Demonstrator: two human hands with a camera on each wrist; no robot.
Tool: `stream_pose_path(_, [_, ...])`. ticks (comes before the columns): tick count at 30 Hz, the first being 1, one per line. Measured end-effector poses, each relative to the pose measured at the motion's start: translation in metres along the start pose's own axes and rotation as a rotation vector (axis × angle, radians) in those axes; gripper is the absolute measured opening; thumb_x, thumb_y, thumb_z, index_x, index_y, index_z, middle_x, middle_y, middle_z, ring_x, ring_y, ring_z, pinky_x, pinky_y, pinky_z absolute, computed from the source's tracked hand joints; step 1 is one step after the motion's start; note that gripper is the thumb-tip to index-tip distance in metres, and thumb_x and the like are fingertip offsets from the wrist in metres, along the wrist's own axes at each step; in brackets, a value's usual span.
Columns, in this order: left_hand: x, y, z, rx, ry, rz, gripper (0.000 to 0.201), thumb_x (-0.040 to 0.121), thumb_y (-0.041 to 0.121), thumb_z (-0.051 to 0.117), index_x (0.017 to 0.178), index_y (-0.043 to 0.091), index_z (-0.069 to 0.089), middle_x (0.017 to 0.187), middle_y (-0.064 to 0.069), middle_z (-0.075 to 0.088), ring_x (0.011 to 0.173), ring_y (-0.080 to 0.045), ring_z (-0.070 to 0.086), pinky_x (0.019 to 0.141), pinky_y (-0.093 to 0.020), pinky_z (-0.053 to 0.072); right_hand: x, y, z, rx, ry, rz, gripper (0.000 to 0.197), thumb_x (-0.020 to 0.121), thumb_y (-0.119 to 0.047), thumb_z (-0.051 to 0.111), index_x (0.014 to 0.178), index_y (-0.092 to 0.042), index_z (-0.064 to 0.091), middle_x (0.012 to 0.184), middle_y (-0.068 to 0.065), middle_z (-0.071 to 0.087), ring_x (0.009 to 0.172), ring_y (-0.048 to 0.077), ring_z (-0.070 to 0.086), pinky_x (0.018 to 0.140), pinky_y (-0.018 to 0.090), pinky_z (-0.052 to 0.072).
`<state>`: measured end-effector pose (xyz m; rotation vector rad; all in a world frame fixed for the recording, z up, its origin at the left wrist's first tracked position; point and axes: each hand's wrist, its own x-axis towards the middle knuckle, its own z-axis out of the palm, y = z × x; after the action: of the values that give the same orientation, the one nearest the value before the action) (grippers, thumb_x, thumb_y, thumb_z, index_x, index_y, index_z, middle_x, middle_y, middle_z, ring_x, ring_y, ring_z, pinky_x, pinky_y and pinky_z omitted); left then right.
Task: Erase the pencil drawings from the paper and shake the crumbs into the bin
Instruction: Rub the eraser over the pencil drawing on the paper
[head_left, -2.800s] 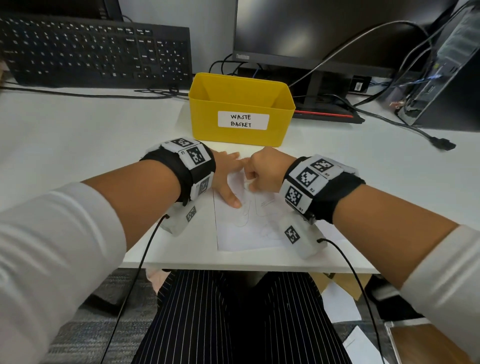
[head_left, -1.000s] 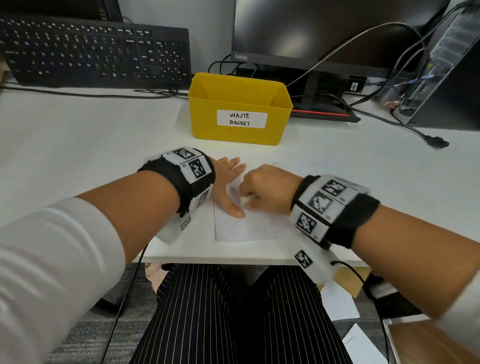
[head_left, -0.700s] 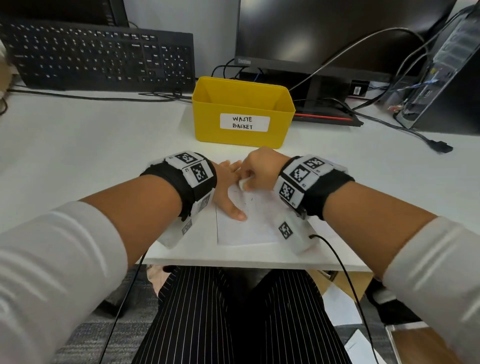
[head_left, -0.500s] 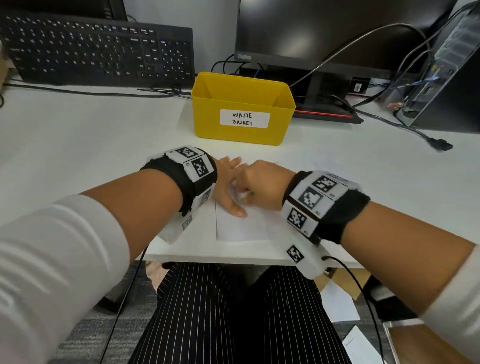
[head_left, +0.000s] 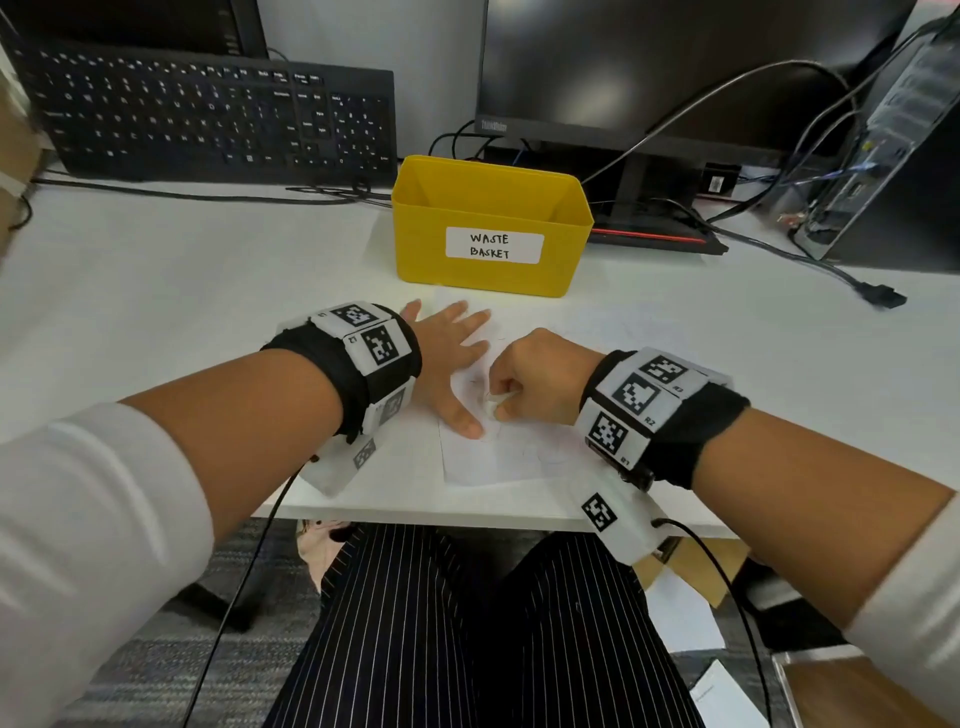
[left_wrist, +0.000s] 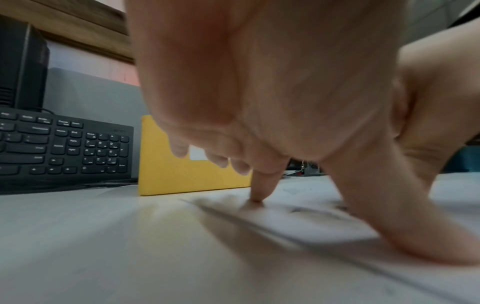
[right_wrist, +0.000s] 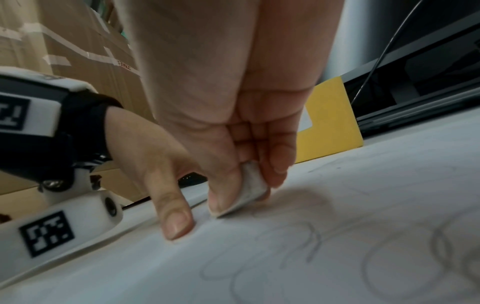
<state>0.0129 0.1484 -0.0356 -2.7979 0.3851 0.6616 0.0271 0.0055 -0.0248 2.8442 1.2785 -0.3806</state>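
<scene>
A white sheet of paper (head_left: 498, 457) with faint pencil loops (right_wrist: 298, 242) lies at the near edge of the white desk. My left hand (head_left: 452, 358) lies flat on the sheet's left side, fingers spread, index tip (left_wrist: 257, 193) and thumb (right_wrist: 174, 218) pressing it down. My right hand (head_left: 535, 384) pinches a small white eraser (right_wrist: 249, 189) between thumb and fingers, its lower edge on the paper just right of the left thumb. The yellow bin (head_left: 491, 223) labelled "WASTE BASKET" stands just beyond the sheet.
A black keyboard (head_left: 208, 114) leans at the back left. A monitor (head_left: 675, 62) and its base stand behind the bin. Cables (head_left: 810, 260) and a computer case (head_left: 893, 140) are at the back right. The desk edge (head_left: 467, 519) is close below the sheet.
My right hand with the eraser has been moving back and forth over the paper, and now sits nearer and further right than half a second ago. The left hand has stayed flat on the sheet.
</scene>
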Motion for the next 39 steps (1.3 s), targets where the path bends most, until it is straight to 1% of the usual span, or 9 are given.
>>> stream_pose_path(3, [-0.002,0.003,-0.003,0.021,-0.007,-0.03,0.108,0.075,0.075,0.049,0.151,0.015,0.001,0.157,-0.003,-0.016,0.146,-0.022,-0.011,0.115,-0.053,-0.002,-0.001,0.0,0.002,0.004,0.015,-0.002,0.024,0.087,-0.024,0.058,0.099,-0.006,0.068,0.094,0.008,0.067,0.09,0.023,0.058,0.066,0.023,0.034])
stream_pose_path(7, [-0.002,0.004,0.001,-0.106,-0.083,-0.028,0.11,0.081,0.066,0.051,0.149,0.007,-0.013,0.157,-0.008,-0.016,0.146,-0.023,-0.006,0.117,-0.045,0.003,-0.001,0.001,0.001,0.003,0.034,-0.005,0.026,0.085,-0.025,0.062,0.101,-0.006,0.069,0.101,0.008,0.068,0.096,0.022,0.06,0.079,0.027,0.043])
stream_pose_path(16, [-0.004,0.0,0.005,-0.218,-0.083,0.003,0.108,0.082,0.061,0.055,0.148,0.015,-0.017,0.157,-0.004,-0.018,0.146,-0.024,-0.012,0.117,-0.041,0.002,0.043,0.009,-0.021,-0.02,0.063,0.097,0.028,0.083,-0.022,0.063,0.102,-0.002,0.07,0.103,0.01,0.069,0.098,0.025,0.061,0.079,0.03,0.048])
stream_pose_path(21, [0.001,-0.002,0.007,-0.196,-0.092,-0.02,0.112,0.079,0.066,0.054,0.149,0.015,-0.017,0.156,-0.004,-0.02,0.146,-0.024,-0.012,0.117,-0.043,0.004,0.018,0.0,-0.006,-0.062,0.022,0.01,0.02,0.082,-0.019,0.061,0.075,-0.001,0.06,0.066,0.004,0.054,0.072,0.02,0.046,0.058,0.025,0.033])
stream_pose_path(23, [0.001,-0.001,0.007,-0.177,-0.092,-0.026,0.112,0.079,0.066,0.052,0.149,0.011,-0.017,0.156,-0.006,-0.02,0.145,-0.024,-0.013,0.118,-0.041,0.003,0.007,-0.001,-0.002,-0.073,-0.004,-0.04,0.019,0.083,-0.02,0.061,0.079,-0.002,0.064,0.071,0.006,0.057,0.072,0.018,0.046,0.057,0.025,0.029])
stream_pose_path(29, [0.002,-0.004,0.009,-0.234,-0.073,0.006,0.112,0.076,0.066,0.057,0.149,0.024,-0.017,0.157,0.0,-0.017,0.146,-0.024,-0.011,0.116,-0.047,0.003,0.034,0.005,-0.018,-0.032,0.025,-0.007,0.025,0.085,-0.024,0.061,0.099,-0.007,0.072,0.1,0.008,0.07,0.093,0.023,0.061,0.073,0.025,0.042])
stream_pose_path(32, [-0.003,0.0,0.006,-0.229,-0.062,0.004,0.106,0.081,0.061,0.056,0.149,0.022,-0.015,0.157,-0.001,-0.016,0.146,-0.022,-0.01,0.116,-0.045,0.0,0.045,0.006,-0.016,-0.043,0.06,0.032,0.023,0.085,-0.024,0.059,0.089,-0.003,0.07,0.089,0.011,0.068,0.084,0.024,0.059,0.066,0.025,0.039])
stream_pose_path(35, [-0.002,-0.001,0.006,-0.225,-0.059,-0.008,0.107,0.079,0.064,0.056,0.15,0.023,-0.012,0.158,0.0,-0.015,0.146,-0.023,-0.009,0.115,-0.048,0.002,0.032,-0.002,-0.008,-0.077,0.051,0.005,0.015,0.085,-0.018,0.056,0.074,-0.008,0.057,0.062,0.0,0.049,0.072,0.022,0.048,0.057,0.024,0.033])
stream_pose_path(39, [-0.002,-0.001,0.008,-0.191,-0.068,-0.012,0.104,0.079,0.067,0.053,0.151,0.021,-0.006,0.157,-0.002,-0.017,0.146,-0.023,-0.01,0.116,-0.046,0.001,0.013,-0.008,-0.003,-0.084,-0.01,-0.086,0.021,0.086,-0.02,0.057,0.068,-0.011,0.055,0.054,-0.005,0.039,0.057,0.013,0.038,0.048,0.01,0.023])
